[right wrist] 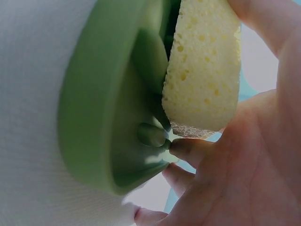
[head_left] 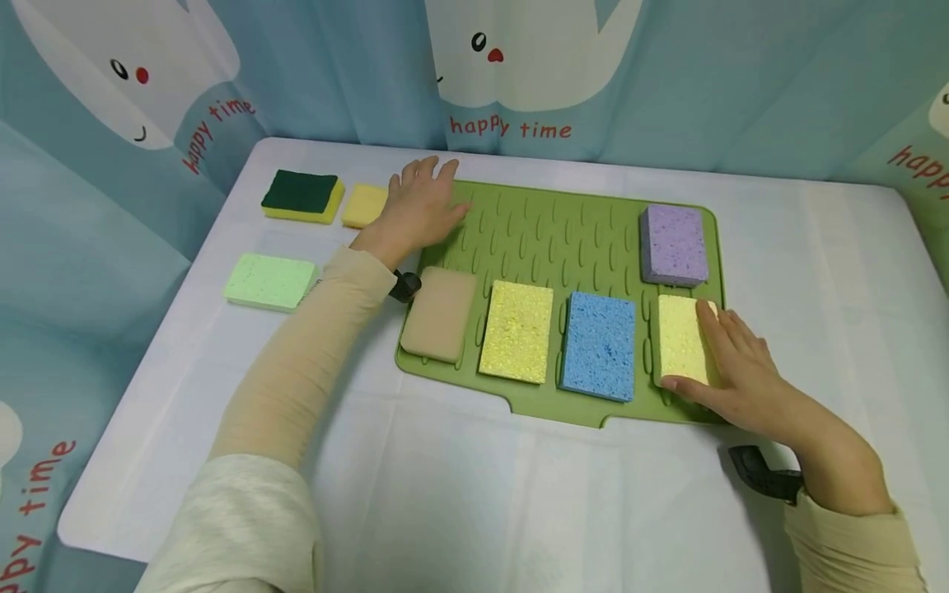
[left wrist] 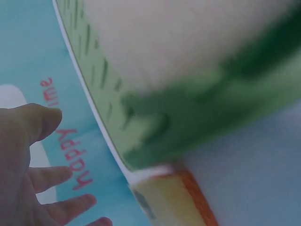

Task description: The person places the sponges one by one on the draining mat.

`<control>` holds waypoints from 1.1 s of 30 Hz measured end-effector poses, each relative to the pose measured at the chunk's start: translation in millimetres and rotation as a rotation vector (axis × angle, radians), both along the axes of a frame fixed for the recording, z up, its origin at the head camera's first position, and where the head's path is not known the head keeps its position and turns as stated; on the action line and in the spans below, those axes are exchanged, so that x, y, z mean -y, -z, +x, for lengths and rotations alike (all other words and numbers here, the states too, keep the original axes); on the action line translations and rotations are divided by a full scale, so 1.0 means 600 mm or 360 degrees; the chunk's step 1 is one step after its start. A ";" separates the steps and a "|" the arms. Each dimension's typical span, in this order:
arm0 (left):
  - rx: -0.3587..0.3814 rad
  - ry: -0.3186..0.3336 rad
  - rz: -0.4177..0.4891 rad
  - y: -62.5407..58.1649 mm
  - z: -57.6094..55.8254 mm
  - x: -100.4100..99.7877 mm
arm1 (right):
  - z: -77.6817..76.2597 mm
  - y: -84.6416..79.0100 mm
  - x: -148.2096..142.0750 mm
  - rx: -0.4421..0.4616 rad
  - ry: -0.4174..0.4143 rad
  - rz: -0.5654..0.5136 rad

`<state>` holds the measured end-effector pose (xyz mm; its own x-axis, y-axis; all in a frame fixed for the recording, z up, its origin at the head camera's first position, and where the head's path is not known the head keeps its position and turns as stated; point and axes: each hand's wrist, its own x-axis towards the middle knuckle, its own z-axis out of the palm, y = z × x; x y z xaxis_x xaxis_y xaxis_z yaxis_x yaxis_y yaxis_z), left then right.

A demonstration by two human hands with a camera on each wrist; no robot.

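Note:
My right hand (head_left: pixel 741 375) holds a pale yellow sponge (head_left: pixel 680 339) at the front right corner of a green ridged mat (head_left: pixel 549 239). Its thumb lies at the sponge's near edge and the index finger reaches along the far right side. In the right wrist view, the sponge (right wrist: pixel 202 66) stands over the mat's raised rim (right wrist: pixel 89 108). My left hand (head_left: pixel 417 206) is over the mat's back left corner with fingers spread, nothing in it. A small yellow sponge (head_left: pixel 363 206) lies beside that hand, partly covered by it.
On the mat are a beige sponge (head_left: pixel 439 315), a speckled yellow sponge (head_left: pixel 516 332), a blue sponge (head_left: pixel 599 346) and a purple sponge (head_left: pixel 675 245). Left of it lie a green-topped scrub sponge (head_left: pixel 300 193) and a light green sponge (head_left: pixel 270 282). A printed curtain (head_left: pixel 334 74) hangs behind.

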<state>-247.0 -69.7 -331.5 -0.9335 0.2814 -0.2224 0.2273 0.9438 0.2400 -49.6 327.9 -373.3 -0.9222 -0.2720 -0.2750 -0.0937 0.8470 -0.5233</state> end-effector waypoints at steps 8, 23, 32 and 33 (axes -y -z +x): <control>0.0068 -0.0137 -0.0064 0.011 -0.003 0.037 | -0.001 0.000 0.002 0.0002 0.0008 0.0002; 0.0163 -0.0404 -0.0133 0.024 -0.002 0.068 | 0.001 0.000 0.005 0.0010 0.0003 0.0005; 0.0211 -0.0449 -0.0098 0.033 -0.004 0.077 | 0.000 -0.001 0.004 0.0014 0.0001 0.0018; 0.0207 -0.0446 -0.0091 0.034 -0.003 0.077 | 0.001 -0.001 0.003 0.0010 0.0001 0.0012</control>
